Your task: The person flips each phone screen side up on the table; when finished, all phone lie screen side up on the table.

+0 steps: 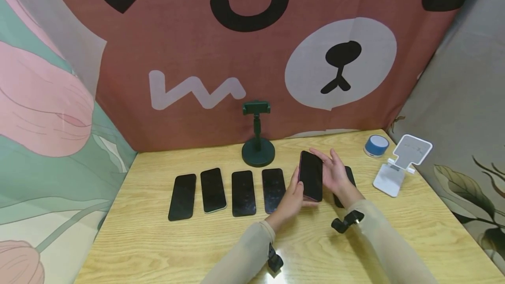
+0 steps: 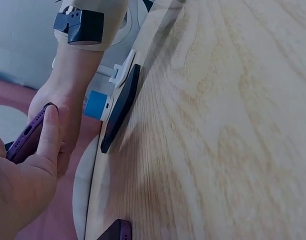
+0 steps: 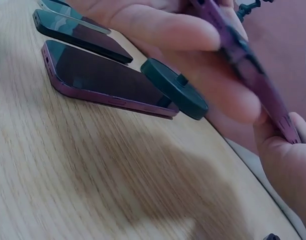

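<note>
Above the table, a dark-screened smartphone (image 1: 311, 176) with a purple frame is tilted up between both hands. The left hand (image 1: 289, 200) grips its left side and lower end, thumb along the near edge and fingers beneath it. At the opposite edge is the right hand (image 1: 337, 176), pinching the phone's end between thumb and finger in the right wrist view; part of this hand is behind the phone. Another black phone (image 1: 350, 174) lies partly hidden under the right hand. Nearest the left hand on the table is a purple-edged phone (image 3: 108, 82).
Three more phones lie in a row to the left, including a black phone (image 1: 182, 197). A dark green phone stand (image 1: 257, 150) rises at the back. To the right are a blue-and-white cylinder (image 1: 376, 146) and a white folding stand (image 1: 394, 174). Patterned curtains border the wooden table (image 1: 189, 253).
</note>
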Action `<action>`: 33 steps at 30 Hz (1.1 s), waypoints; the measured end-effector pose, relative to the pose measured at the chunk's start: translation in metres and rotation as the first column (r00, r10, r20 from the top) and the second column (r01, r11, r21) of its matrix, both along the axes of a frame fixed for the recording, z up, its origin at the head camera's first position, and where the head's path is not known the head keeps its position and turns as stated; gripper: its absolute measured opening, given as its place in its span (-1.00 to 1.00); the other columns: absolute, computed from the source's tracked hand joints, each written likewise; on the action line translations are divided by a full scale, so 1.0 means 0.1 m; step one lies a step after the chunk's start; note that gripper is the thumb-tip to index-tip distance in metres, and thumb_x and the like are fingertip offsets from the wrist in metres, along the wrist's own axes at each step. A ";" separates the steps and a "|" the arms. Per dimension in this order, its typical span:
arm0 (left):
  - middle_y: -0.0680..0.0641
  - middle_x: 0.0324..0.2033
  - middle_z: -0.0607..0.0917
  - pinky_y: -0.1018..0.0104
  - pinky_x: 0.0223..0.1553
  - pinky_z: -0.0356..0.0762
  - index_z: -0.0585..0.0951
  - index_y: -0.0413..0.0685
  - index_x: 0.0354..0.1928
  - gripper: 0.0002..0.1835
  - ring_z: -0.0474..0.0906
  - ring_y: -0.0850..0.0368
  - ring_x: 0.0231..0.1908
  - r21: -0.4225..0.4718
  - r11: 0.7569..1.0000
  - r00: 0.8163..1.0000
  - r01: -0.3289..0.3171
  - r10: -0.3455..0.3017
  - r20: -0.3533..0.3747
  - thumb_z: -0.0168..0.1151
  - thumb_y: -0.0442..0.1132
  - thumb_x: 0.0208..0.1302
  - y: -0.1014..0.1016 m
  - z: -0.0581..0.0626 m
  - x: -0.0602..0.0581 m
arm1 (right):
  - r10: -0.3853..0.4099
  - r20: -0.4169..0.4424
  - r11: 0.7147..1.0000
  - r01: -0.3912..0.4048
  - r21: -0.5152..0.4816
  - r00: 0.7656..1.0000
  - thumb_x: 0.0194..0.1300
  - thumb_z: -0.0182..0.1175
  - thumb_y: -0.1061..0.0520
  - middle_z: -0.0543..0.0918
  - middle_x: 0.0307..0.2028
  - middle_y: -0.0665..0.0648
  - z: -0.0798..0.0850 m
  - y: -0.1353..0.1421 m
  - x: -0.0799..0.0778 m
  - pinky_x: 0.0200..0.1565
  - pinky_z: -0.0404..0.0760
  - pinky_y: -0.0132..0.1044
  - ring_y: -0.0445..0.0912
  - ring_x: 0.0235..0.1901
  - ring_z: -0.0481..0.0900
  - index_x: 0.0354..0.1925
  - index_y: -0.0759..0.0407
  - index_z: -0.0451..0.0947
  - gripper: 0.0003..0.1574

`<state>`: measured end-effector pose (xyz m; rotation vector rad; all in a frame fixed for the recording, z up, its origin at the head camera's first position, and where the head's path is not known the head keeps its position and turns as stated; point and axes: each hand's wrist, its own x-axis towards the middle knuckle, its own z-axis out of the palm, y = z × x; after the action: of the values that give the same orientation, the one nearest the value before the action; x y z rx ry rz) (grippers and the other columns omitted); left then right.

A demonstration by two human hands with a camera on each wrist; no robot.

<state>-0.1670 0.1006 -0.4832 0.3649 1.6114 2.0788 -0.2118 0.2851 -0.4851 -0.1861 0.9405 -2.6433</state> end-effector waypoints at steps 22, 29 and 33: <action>-0.26 0.30 0.29 -0.08 -0.10 0.54 -0.15 0.08 0.50 -0.19 0.61 -0.17 -0.11 -0.010 0.999 0.998 0.041 -0.041 0.053 -0.01 -0.46 0.36 -0.04 -0.02 -0.03 | 0.056 0.044 0.977 -0.064 0.203 0.997 0.43 -0.39 -0.36 0.06 0.29 0.18 0.13 0.10 -0.04 0.11 0.44 -0.14 -0.05 0.13 0.44 0.24 -0.11 0.32 -0.34; -0.25 0.24 0.34 -0.03 -0.11 0.56 -0.14 0.02 0.49 -0.16 0.60 -0.09 -0.11 -0.065 0.997 0.998 0.048 -0.045 0.052 0.10 -0.40 0.31 -0.02 -0.06 -0.01 | 0.025 0.027 0.970 -0.031 0.243 0.999 0.44 -0.40 -0.34 0.25 0.19 0.13 0.13 0.14 -0.05 0.14 0.38 -0.10 0.01 0.17 0.36 0.32 -0.06 0.11 -0.34; -0.29 0.33 0.18 0.03 -0.11 0.57 -0.18 -0.11 0.48 -0.10 0.55 -0.03 -0.06 -0.102 0.994 0.997 0.029 -0.021 0.076 0.16 -0.37 0.27 0.00 -0.10 0.02 | 0.010 0.026 0.955 -0.018 0.296 1.000 0.42 -0.44 -0.37 0.17 0.26 0.14 0.12 0.15 -0.06 0.16 0.30 -0.08 0.15 0.30 0.12 0.40 -0.07 -0.01 -0.26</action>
<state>-0.1654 0.1010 -0.4927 0.2676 1.6540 1.9582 -0.2176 0.3001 -0.4732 -0.0877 1.3052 -2.4466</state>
